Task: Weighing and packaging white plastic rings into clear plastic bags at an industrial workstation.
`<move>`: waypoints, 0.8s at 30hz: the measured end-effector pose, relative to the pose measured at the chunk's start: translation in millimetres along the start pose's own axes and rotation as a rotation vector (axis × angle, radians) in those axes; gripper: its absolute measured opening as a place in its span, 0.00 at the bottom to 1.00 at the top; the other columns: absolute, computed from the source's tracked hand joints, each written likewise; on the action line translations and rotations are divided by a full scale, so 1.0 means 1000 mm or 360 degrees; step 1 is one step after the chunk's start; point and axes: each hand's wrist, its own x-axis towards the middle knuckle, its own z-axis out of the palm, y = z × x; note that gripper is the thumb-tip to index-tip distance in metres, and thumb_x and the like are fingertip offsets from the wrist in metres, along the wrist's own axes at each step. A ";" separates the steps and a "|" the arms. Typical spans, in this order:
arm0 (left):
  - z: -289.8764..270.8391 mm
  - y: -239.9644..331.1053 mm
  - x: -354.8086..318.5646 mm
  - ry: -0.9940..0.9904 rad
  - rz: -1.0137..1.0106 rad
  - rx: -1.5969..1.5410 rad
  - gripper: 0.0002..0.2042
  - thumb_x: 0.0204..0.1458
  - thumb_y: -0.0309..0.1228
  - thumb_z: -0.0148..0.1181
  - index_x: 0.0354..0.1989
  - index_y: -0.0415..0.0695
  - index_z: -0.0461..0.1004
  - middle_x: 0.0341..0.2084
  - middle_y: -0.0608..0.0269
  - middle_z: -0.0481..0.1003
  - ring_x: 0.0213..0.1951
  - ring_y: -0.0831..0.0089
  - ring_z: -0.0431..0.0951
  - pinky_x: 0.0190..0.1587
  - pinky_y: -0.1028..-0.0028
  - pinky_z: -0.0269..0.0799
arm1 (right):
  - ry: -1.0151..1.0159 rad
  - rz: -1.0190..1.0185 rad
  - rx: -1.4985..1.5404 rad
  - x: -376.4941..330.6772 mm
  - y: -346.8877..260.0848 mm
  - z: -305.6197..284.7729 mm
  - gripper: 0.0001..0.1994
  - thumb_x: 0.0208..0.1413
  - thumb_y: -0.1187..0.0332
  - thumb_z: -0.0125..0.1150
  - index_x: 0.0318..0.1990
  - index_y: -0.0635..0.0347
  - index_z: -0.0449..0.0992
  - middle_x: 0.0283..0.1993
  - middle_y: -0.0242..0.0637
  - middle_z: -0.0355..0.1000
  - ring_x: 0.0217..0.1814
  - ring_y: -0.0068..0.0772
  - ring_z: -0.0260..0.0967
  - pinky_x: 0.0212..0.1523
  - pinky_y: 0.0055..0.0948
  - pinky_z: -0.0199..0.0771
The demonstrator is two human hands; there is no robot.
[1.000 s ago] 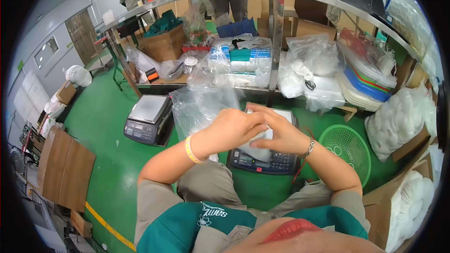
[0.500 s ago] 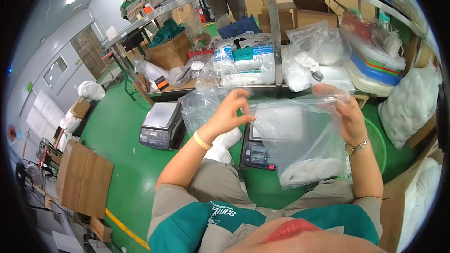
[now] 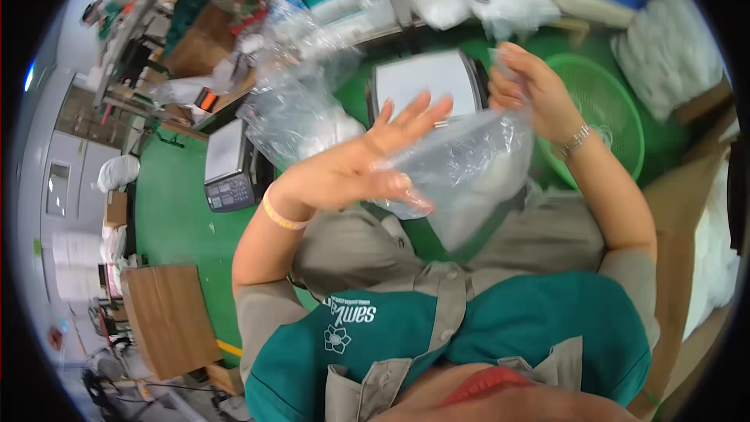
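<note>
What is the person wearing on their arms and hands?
No gloves: both hands are bare. The left hand has a yellow band around its wrist. The right hand has a silvery metal bracelet at the wrist. Short grey-brown sleeves end above the elbows.

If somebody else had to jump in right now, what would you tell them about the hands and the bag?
Left hand: open, fingers spread, palm flat against the side of the clear plastic bag.
Right hand: pinching the bag's top corner, holding it up over the lap.
Bag: looks to hold something pale and soft; what it is cannot be told.
Nearby: a scale on the green floor just beyond the hands, a second scale to the left, a green basket to the right.
Done: bag is up and in hand.
Left: bag is not set down on either scale.
</note>
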 end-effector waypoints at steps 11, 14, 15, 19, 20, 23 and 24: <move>0.005 -0.049 0.035 0.0830 -0.0254 -0.1216 0.20 0.48 0.20 0.50 0.51 0.44 0.58 0.27 0.62 0.68 0.19 0.76 0.68 0.28 0.73 0.70 | -0.0314 -0.1077 -0.1277 -0.004 0.009 0.027 0.04 0.46 0.71 0.50 0.30 0.60 0.67 0.47 0.45 0.64 0.48 0.32 0.60 0.48 0.30 0.57; 0.022 -0.058 0.043 0.0300 -0.0627 -0.0807 0.19 0.47 0.18 0.47 0.51 0.41 0.61 0.29 0.64 0.70 0.21 0.79 0.69 0.28 0.78 0.68 | -0.0178 -0.1172 -0.1944 -0.006 0.019 0.037 0.03 0.45 0.72 0.53 0.26 0.60 0.70 0.56 0.47 0.58 0.53 0.39 0.58 0.50 0.35 0.57; 0.033 -0.061 0.047 0.0226 -0.0488 -0.0747 0.18 0.47 0.20 0.48 0.49 0.40 0.61 0.28 0.65 0.70 0.21 0.80 0.69 0.27 0.79 0.67 | -0.0096 -0.1075 -0.2066 -0.002 0.026 0.030 0.04 0.45 0.70 0.54 0.27 0.60 0.71 0.58 0.47 0.57 0.54 0.40 0.57 0.50 0.37 0.57; 0.031 -0.093 0.039 0.0174 -0.0753 -0.0639 0.19 0.49 0.35 0.54 0.47 0.38 0.62 0.32 0.63 0.68 0.18 0.81 0.65 0.21 0.81 0.62 | -0.0278 -0.0523 -0.1373 0.007 0.037 0.023 0.11 0.50 0.64 0.55 0.37 0.62 0.70 0.56 0.45 0.58 0.52 0.37 0.60 0.48 0.33 0.63; 0.034 -0.092 0.039 0.0414 -0.0759 -0.0801 0.18 0.52 0.40 0.53 0.44 0.40 0.63 0.31 0.63 0.68 0.16 0.81 0.64 0.20 0.81 0.61 | -0.0414 -0.0324 -0.1110 0.009 0.037 0.021 0.17 0.53 0.62 0.53 0.46 0.64 0.66 0.54 0.44 0.61 0.50 0.35 0.63 0.47 0.31 0.65; 0.023 -0.076 0.070 0.0531 -0.0871 -0.1134 0.14 0.55 0.41 0.48 0.39 0.43 0.60 0.24 0.68 0.62 0.15 0.79 0.63 0.20 0.79 0.63 | -0.0087 -0.0196 -0.1505 0.015 0.034 -0.014 0.14 0.57 0.60 0.48 0.36 0.64 0.67 0.28 0.31 0.64 0.30 0.20 0.62 0.33 0.22 0.63; 0.022 -0.078 0.071 0.0557 -0.0893 -0.1178 0.14 0.55 0.41 0.47 0.39 0.43 0.60 0.24 0.69 0.61 0.16 0.78 0.64 0.21 0.78 0.63 | -0.0127 0.0176 -0.1614 0.015 0.025 -0.019 0.14 0.57 0.60 0.49 0.29 0.63 0.68 0.22 0.27 0.61 0.25 0.17 0.57 0.28 0.21 0.60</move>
